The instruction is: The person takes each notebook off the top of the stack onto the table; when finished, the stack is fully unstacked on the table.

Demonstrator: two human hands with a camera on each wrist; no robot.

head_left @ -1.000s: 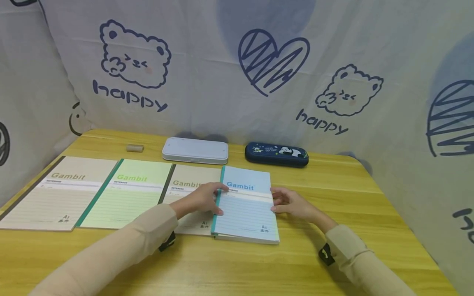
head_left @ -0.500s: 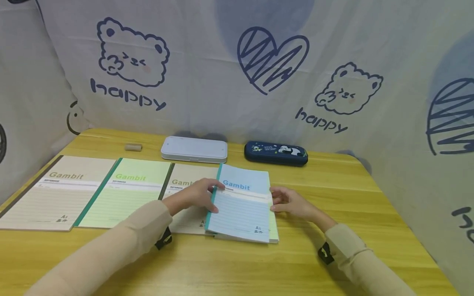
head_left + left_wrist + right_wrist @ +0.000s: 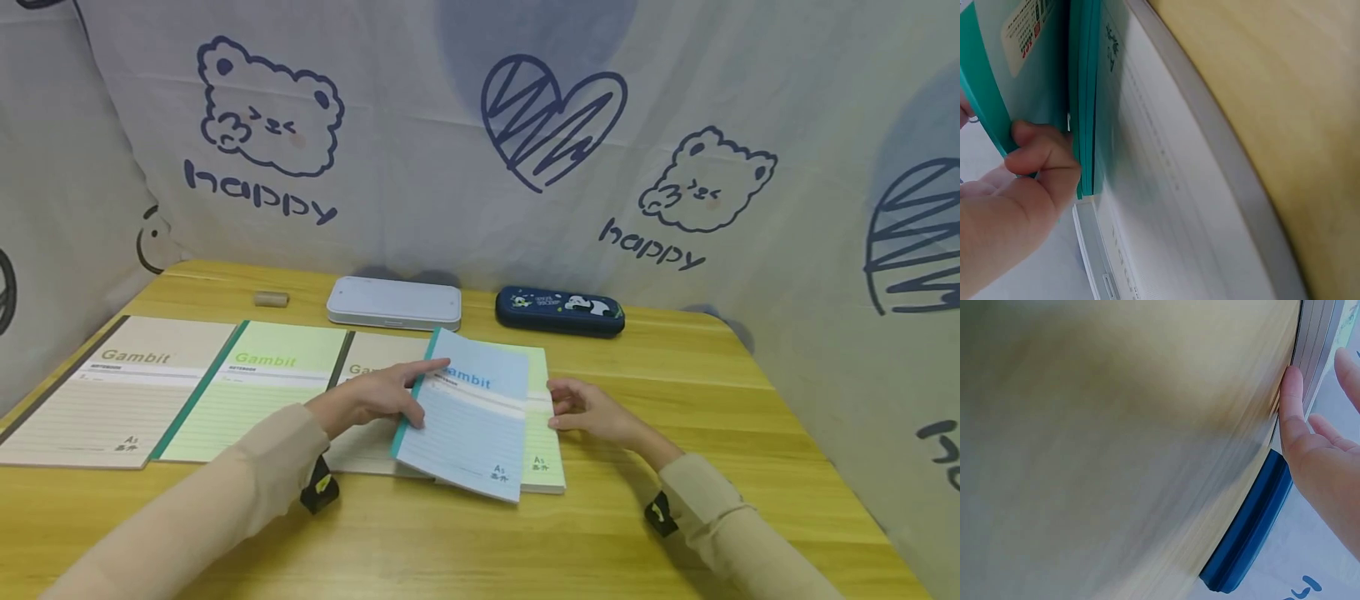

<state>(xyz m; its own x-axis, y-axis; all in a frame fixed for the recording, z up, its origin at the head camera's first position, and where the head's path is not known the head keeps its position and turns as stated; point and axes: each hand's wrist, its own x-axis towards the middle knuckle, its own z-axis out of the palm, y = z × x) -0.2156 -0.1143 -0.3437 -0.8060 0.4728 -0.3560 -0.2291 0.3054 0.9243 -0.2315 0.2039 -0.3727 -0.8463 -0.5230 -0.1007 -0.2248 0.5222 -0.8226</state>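
Note:
My left hand (image 3: 367, 396) pinches a light blue Gambit notebook (image 3: 465, 442) by its teal spine edge. The notebook is raised and tilted, its back cover (image 3: 1029, 94) facing the left wrist camera. Partly under it lies a stack topped by a light green notebook (image 3: 540, 417); several teal spines (image 3: 1087, 125) show in the left wrist view. My right hand (image 3: 592, 412) touches the stack's right edge. One finger (image 3: 1293, 394) rests against the page edges in the right wrist view, the others extended. A beige notebook (image 3: 360, 458) is partly hidden behind my left hand.
Further left lie a light green notebook (image 3: 255, 400) and a beige notebook (image 3: 112, 408), side by side. Along the back of the wooden table (image 3: 675, 358) stand a white case (image 3: 393, 302), a dark blue panda pencil case (image 3: 558, 311) and a small brown cylinder (image 3: 271, 298).
My left hand has lifted the blue notebook off the stack and moved it left and toward me, uncovering the light green notebook beneath. The right hand has stayed in place.

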